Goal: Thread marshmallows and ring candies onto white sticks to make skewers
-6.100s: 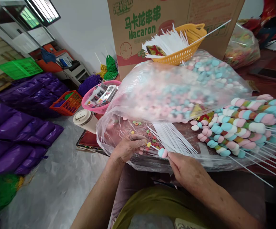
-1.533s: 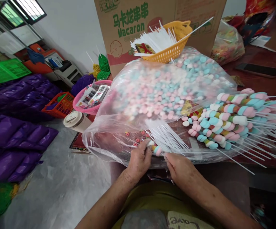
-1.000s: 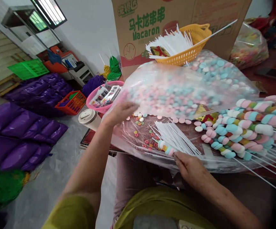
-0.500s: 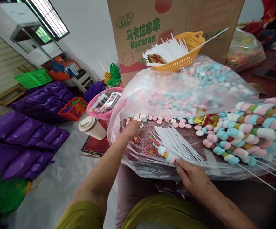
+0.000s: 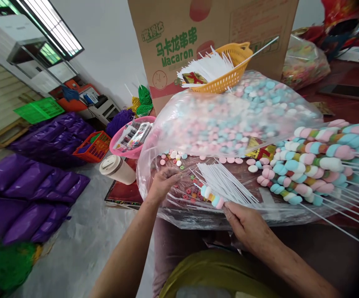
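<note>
My right hand [image 5: 243,221] pinches a candy skewer [image 5: 212,196] close to its lowest piece. Pink, blue, white and orange pieces are threaded on it, and a bare tip points up and left. To its left, my left hand [image 5: 164,182] has thumb and fingers pressed together; whatever they hold, if anything, is hidden. Beyond those fingertips lie loose pink and white candies [image 5: 173,155]. Small red and green ring gummies [image 5: 195,192] are scattered between the hands. A fanned bunch of white sticks [image 5: 226,182] rests just past the skewer.
Finished candy skewers [image 5: 316,161] are piled at the right. A large clear bag [image 5: 198,120] of candies stands behind the work area, below a yellow basket [image 5: 229,78] of sticks. A lidded cup [image 5: 117,169] and a pink basket [image 5: 130,153] sit at the left.
My left hand has drawn back toward me and slightly left, away from the loose candies. The right hand still holds the skewer in about the same place. The view has shifted slightly.
</note>
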### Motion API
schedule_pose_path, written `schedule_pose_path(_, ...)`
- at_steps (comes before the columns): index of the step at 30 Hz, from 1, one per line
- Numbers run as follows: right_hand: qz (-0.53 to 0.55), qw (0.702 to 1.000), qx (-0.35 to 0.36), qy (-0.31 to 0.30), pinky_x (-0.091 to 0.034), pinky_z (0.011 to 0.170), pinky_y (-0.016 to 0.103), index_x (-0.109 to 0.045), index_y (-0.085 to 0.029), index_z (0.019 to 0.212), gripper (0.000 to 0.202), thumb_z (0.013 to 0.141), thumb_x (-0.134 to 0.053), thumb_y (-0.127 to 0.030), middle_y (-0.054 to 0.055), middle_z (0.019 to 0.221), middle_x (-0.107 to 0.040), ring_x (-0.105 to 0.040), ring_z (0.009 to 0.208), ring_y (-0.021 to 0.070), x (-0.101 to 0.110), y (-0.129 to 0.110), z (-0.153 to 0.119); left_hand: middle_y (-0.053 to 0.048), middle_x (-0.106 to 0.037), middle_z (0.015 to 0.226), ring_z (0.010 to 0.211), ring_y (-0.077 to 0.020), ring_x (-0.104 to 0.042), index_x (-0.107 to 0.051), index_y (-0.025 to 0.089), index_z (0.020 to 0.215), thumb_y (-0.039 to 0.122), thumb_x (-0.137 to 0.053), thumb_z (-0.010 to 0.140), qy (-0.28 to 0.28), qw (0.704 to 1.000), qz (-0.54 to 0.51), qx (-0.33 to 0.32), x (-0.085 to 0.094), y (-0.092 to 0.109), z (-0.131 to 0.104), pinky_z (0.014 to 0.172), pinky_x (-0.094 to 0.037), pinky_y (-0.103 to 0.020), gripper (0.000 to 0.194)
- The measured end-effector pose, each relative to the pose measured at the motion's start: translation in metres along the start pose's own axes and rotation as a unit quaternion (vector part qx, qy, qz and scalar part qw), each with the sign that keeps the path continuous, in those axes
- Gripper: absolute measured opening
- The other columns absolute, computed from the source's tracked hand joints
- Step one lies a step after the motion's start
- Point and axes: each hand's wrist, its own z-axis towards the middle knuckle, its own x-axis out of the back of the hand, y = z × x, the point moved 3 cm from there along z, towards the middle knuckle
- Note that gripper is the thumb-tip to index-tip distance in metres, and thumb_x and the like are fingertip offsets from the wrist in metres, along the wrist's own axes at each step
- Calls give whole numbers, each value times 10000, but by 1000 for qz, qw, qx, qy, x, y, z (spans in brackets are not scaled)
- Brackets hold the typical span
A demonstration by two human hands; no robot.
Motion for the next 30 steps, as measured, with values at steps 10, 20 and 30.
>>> schedule_pose_path(10,-139,987,-10,-83,-258,565,271,-448,-191,709,242,879,-279,-223,41,680,-561,-479,619,148,-10,-9,7,-22,-665,603,544,-148,-635,-642,116,798,255,-773,582,-64,898,-408,152,-28,10,-37,509,-523,-248,288)
schedule_pose_path(20,-213,961,-88,-153,-207,545,278,-535,-171,828,208,875,-333,-159,63,783,-624,-565,710,178,-4,-19,4,-24,-659,572,482,-126,-606,-609,114,750,316,-766,586,-33,917,-366,158,-34,10,-42,471,-509,-231,304)
schedule_pose_path(30,-211,954,-95,-191,-160,519,277,-542,-183,826,161,811,-404,-102,58,777,-649,-581,676,175,-6,-30,-4,34,-556,467,318,-54,-432,-571,127,691,331,-764,575,-68,918,-358,157,-51,-1,-58,307,-347,-169,304)
